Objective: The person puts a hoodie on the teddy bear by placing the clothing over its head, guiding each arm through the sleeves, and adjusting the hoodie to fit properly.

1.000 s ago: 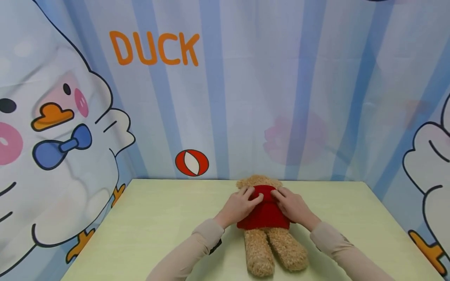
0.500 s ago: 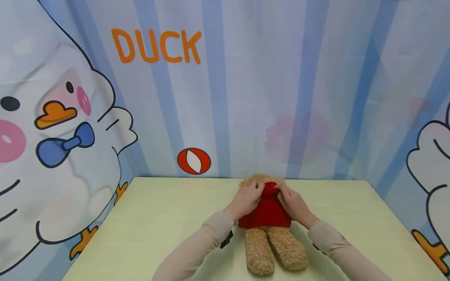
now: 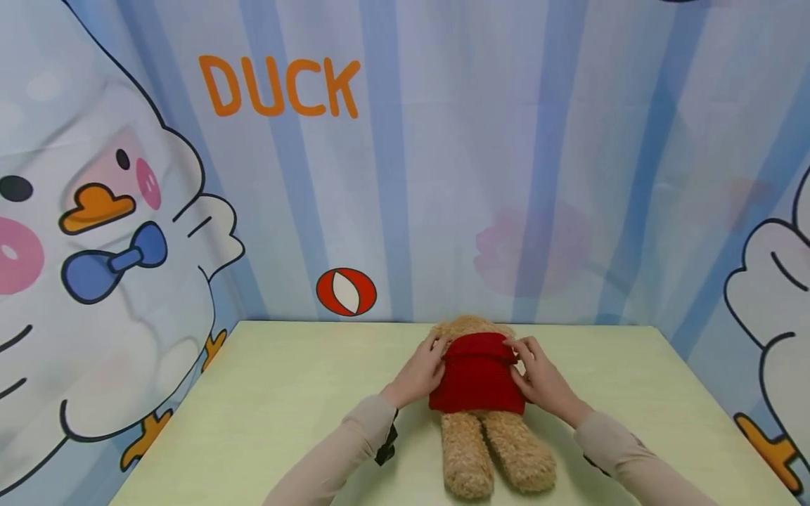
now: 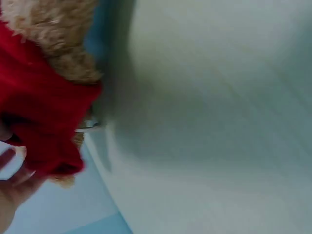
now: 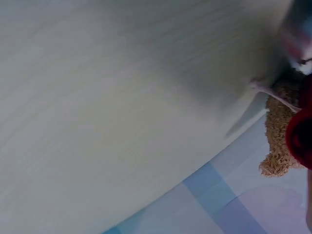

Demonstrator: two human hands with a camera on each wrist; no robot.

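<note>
A light brown teddy bear [image 3: 468,457] lies on the table with its legs toward me, wearing a red knit top [image 3: 481,386]. Across the upper part of the top runs a fold. My left hand [image 3: 418,372] touches the top's upper left side with loosely bent fingers. Opposite it, my right hand [image 3: 547,383] has its fingertips at the upper right edge, thumb spread lower down. In the left wrist view, fingers [image 4: 22,183] lie beside the red cloth [image 4: 53,97]. A rounded red opening [image 5: 297,139] and brown fur [image 5: 279,151] show in the right wrist view.
The pale yellow-green table [image 3: 304,379] ends at a striped blue curtain [image 3: 430,176] printed with ducks, close behind the bear's head. A thin pale cord [image 5: 273,94] sticks out beside the bear in the right wrist view.
Both hands were together at the top's upper middle, pinching and lifting the cloth half a second ago. They have since moved apart to its two sides, and the cloth lies flatter.
</note>
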